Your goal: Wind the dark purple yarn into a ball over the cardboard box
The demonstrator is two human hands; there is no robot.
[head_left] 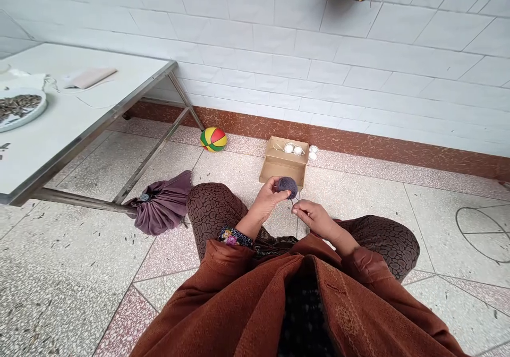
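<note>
My left hand (268, 200) is closed around a ball of dark purple-grey yarn (287, 186), thumb across its front. Just to the right and a little lower, my right hand (313, 216) pinches a strand of yarn (293, 203) that runs down from the ball. Beyond both hands an open cardboard box (283, 172) lies on the floor. Two small white yarn balls (294, 149) rest in its raised lid, a loose white thread trailing from one. Beside the box, against the wall base, sit more white balls (313, 152).
A white-topped metal table (131, 75) stands at left, bearing a plate of seed husks (44, 102) and a pinkish folded item (93, 77). A colourful ball (214, 139) and a purple cloth bag (167, 204) are on the floor. A wire ring (482, 234) lies at right.
</note>
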